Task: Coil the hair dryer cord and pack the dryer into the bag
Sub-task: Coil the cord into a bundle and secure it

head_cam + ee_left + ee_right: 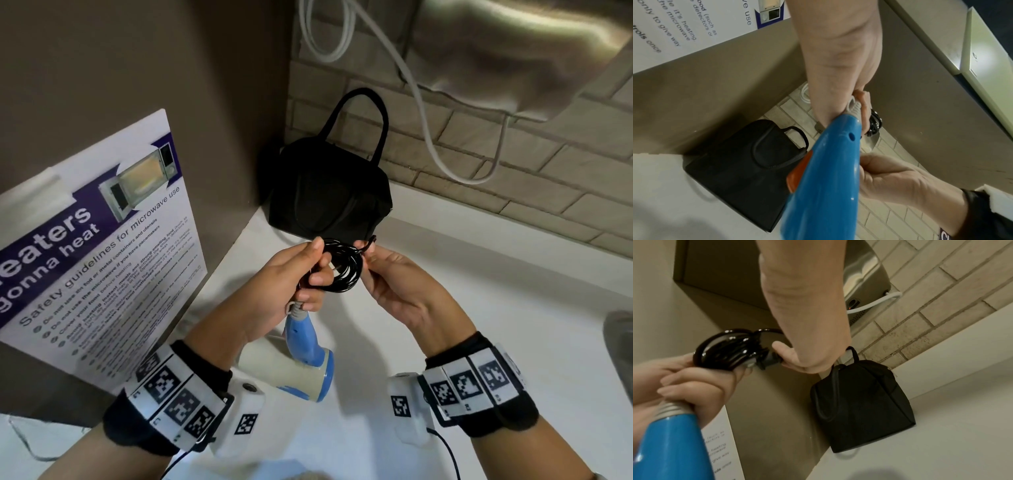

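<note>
Left hand (291, 281) and right hand (397, 284) raised together, fingers curled, pinching

- Soft, even indoor light falls on the white counter (462, 308), bright but not blown out.
- The two hands cast faint grey shadows on it.
- Glare streaks the steel hand dryer (534, 44), which is blurred at the top edge of the head view.
- The brick wall (513, 164) bows from wide-angle distortion.
- The black bag (329, 192) is dark, with little detail.
- In the right wrist view, highlights glint on the coiled cord (725, 350), and the blue hair dryer handle (672, 449) is soft and out of focus.
</note>
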`<control>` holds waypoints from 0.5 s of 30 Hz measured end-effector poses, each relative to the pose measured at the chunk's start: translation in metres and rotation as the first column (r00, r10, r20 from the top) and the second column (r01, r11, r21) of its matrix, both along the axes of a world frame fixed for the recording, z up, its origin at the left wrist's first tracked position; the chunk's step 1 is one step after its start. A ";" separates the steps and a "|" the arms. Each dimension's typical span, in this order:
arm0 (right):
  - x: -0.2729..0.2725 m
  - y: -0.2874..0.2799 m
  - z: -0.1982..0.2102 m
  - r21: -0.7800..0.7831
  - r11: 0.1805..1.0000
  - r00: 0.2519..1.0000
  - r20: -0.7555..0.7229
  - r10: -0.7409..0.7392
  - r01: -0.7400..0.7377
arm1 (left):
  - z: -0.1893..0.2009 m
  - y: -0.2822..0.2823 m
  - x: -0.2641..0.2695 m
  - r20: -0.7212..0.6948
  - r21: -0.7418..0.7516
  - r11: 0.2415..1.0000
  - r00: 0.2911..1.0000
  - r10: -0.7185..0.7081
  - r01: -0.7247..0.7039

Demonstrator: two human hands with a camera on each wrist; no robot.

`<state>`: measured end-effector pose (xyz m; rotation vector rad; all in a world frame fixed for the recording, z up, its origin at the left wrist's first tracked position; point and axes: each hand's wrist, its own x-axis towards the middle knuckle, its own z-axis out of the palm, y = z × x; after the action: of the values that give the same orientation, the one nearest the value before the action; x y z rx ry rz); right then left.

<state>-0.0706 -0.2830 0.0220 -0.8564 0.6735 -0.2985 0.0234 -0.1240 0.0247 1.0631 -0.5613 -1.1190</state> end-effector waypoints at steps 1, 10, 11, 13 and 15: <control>-0.001 0.000 0.002 0.025 1.000 1.000 0.013 -0.003 0.003 | -0.001 0.000 -0.001 0.010 -0.004 1.000 1.000 0.015 -0.015; 0.002 -0.001 -0.005 0.049 0.999 1.000 -0.012 -0.002 0.003 | -0.004 -0.002 -0.011 0.172 -0.012 0.988 0.973 0.155 -0.155; 0.002 0.000 -0.005 0.069 0.998 1.000 -0.016 -0.008 0.009 | -0.004 -0.002 -0.012 0.177 -0.014 0.985 0.969 0.173 -0.173; 0.003 0.002 -0.003 0.126 0.991 0.999 -0.017 -0.039 0.041 | -0.004 -0.003 -0.013 0.192 -0.014 0.975 0.956 0.222 -0.223; 0.004 0.005 -0.001 0.171 0.982 0.996 -0.031 -0.079 0.083 | -0.003 -0.005 -0.014 0.206 -0.010 0.957 0.936 0.285 -0.290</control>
<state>-0.0668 -0.2781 0.0210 -0.6692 0.7463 -0.2987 0.0089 -0.1288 0.0216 1.2436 -0.5370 -0.7641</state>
